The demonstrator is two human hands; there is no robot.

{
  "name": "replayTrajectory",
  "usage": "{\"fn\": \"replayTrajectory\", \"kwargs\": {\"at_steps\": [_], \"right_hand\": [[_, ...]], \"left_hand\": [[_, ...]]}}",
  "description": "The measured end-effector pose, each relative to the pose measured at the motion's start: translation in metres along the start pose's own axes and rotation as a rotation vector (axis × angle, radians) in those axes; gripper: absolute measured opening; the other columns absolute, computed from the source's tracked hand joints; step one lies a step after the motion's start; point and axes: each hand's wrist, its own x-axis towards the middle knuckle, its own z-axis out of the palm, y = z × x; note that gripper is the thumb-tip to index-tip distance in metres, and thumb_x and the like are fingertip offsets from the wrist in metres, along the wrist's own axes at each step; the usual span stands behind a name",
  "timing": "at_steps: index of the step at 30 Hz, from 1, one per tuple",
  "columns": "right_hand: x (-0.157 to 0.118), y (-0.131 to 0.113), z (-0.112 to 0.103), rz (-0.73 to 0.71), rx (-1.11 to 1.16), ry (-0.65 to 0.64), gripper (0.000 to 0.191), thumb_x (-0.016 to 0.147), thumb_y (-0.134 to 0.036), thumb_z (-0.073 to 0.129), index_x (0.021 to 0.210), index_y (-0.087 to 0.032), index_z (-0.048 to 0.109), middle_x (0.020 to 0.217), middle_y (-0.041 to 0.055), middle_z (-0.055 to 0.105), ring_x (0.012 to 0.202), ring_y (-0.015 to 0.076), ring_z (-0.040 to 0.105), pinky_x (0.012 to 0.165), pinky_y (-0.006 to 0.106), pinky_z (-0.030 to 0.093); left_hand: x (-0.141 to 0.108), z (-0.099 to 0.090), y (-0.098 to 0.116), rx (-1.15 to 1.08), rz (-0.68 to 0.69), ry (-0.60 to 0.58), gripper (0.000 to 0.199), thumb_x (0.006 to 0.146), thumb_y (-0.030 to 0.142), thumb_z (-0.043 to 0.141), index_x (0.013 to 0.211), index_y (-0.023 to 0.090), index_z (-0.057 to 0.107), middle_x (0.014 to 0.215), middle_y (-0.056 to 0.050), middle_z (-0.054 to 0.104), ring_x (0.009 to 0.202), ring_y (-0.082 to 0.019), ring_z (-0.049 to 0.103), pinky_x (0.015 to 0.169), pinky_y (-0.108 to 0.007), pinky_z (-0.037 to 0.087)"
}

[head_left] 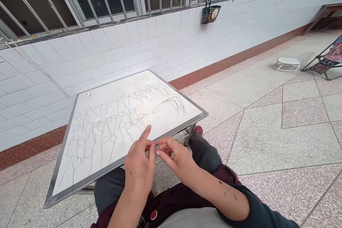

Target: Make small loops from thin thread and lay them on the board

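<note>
My left hand [139, 164] and my right hand [177, 158] meet at the front edge of the table, fingertips nearly touching. Between them they pinch a thin wire [156, 145], of which only a short bit shows; the rest is hidden by the fingers. The left thumb and index finger are closed at its tip, and the right fingers curl in from the other side. On the white tabletop lie rows of thin dark wires with round loops [105, 140] at one end. A bundle of straighter wires [177, 105] rests near the right edge.
The white table [61, 185] has a grey metal rim and stands by a tiled wall [171, 39]. A small white and red object [88, 94] sits at its far left corner. A patterned bag [210, 13] hangs from the window bars. Farther right are a low white stool [288, 62] and a folding chair [330, 58].
</note>
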Motion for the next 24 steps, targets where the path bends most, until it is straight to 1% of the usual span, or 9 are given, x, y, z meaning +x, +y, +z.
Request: {"fn": "replayTrajectory", "kwargs": {"at_steps": [3, 5, 8, 10, 12, 15, 17, 20, 24], "right_hand": [[0.0, 0.003, 0.001, 0.006, -0.06, -0.014, 0.01, 0.085, -0.02, 0.057, 0.094, -0.022, 0.054, 0.072, -0.0019, 0.06, 0.066, 0.0134, 0.055, 0.058, 0.023, 0.041], [0.0, 0.004, 0.001, -0.024, -0.097, -0.01, 0.006, 0.085, -0.018, 0.056, 0.089, -0.022, 0.054, 0.071, -0.0016, 0.061, 0.066, 0.0138, 0.055, 0.059, 0.023, 0.041], [0.0, 0.006, 0.001, -0.081, -0.155, -0.023, 0.01, 0.086, -0.017, 0.054, 0.095, -0.021, 0.057, 0.076, 0.0004, 0.062, 0.071, 0.0153, 0.056, 0.063, 0.025, 0.043], [0.0, 0.007, 0.001, -0.108, -0.2, -0.042, 0.013, 0.088, -0.017, 0.052, 0.1, -0.021, 0.058, 0.079, 0.0022, 0.063, 0.074, 0.0165, 0.057, 0.067, 0.027, 0.044], [-0.001, 0.008, 0.001, -0.116, -0.223, -0.067, 0.016, 0.091, -0.018, 0.049, 0.103, -0.021, 0.058, 0.083, 0.0037, 0.065, 0.077, 0.0172, 0.059, 0.069, 0.028, 0.045], [-0.002, 0.009, 0.002, -0.111, -0.237, -0.092, 0.019, 0.093, -0.019, 0.044, 0.107, -0.02, 0.058, 0.086, 0.0046, 0.066, 0.077, 0.0169, 0.06, 0.069, 0.028, 0.046], [-0.002, 0.009, 0.003, -0.11, -0.258, -0.096, 0.02, 0.095, -0.02, 0.042, 0.108, -0.019, 0.057, 0.084, 0.0048, 0.066, 0.073, 0.0163, 0.061, 0.066, 0.027, 0.047], [-0.003, 0.009, 0.005, -0.127, -0.315, -0.089, 0.021, 0.096, -0.021, 0.04, 0.106, -0.017, 0.058, 0.078, 0.0048, 0.065, 0.068, 0.0158, 0.061, 0.063, 0.026, 0.047], [-0.003, 0.011, 0.006, -0.21, -0.399, -0.057, 0.022, 0.097, -0.022, 0.038, 0.1, -0.015, 0.058, 0.071, 0.0045, 0.062, 0.063, 0.0156, 0.059, 0.06, 0.027, 0.046]], "left_hand": [[0.001, -0.002, -0.002, -0.002, 0.0, -0.028, 0.046, 0.086, 0.019, 0.048, 0.13, 0.028, 0.049, 0.087, 0.001, 0.067, 0.077, -0.016, 0.063, 0.074, -0.032, 0.05], [0.001, -0.003, -0.003, -0.002, 0.016, -0.042, 0.046, 0.086, 0.019, 0.048, 0.131, 0.029, 0.048, 0.089, 0.0, 0.067, 0.077, -0.015, 0.063, 0.075, -0.031, 0.05], [0.001, -0.003, -0.004, 0.013, 0.036, -0.026, 0.045, 0.087, 0.02, 0.047, 0.131, 0.029, 0.049, 0.088, 0.001, 0.067, 0.076, -0.015, 0.062, 0.074, -0.031, 0.049], [0.001, -0.003, -0.004, 0.032, 0.038, -0.041, 0.044, 0.088, 0.021, 0.046, 0.132, 0.029, 0.048, 0.087, 0.001, 0.068, 0.077, -0.016, 0.062, 0.074, -0.031, 0.049], [0.0, -0.003, -0.003, 0.044, 0.027, -0.056, 0.045, 0.088, 0.022, 0.046, 0.133, 0.029, 0.047, 0.087, 0.002, 0.068, 0.079, -0.016, 0.062, 0.075, -0.031, 0.049], [0.0, -0.003, -0.002, 0.04, 0.002, -0.02, 0.043, 0.089, 0.022, 0.045, 0.131, 0.028, 0.048, 0.086, 0.002, 0.068, 0.078, -0.016, 0.062, 0.075, -0.032, 0.048], [0.001, -0.003, -0.001, 0.034, -0.008, -0.002, 0.042, 0.088, 0.022, 0.045, 0.13, 0.027, 0.049, 0.085, 0.001, 0.068, 0.077, -0.017, 0.062, 0.075, -0.033, 0.048], [0.001, -0.004, -0.002, 0.023, -0.01, -0.032, 0.043, 0.089, 0.024, 0.044, 0.132, 0.026, 0.047, 0.087, 0.0, 0.068, 0.077, -0.017, 0.063, 0.075, -0.034, 0.049], [0.001, -0.005, -0.004, 0.025, -0.029, -0.053, 0.042, 0.09, 0.025, 0.043, 0.131, 0.026, 0.047, 0.088, -0.001, 0.068, 0.08, -0.018, 0.064, 0.076, -0.035, 0.049]]}}
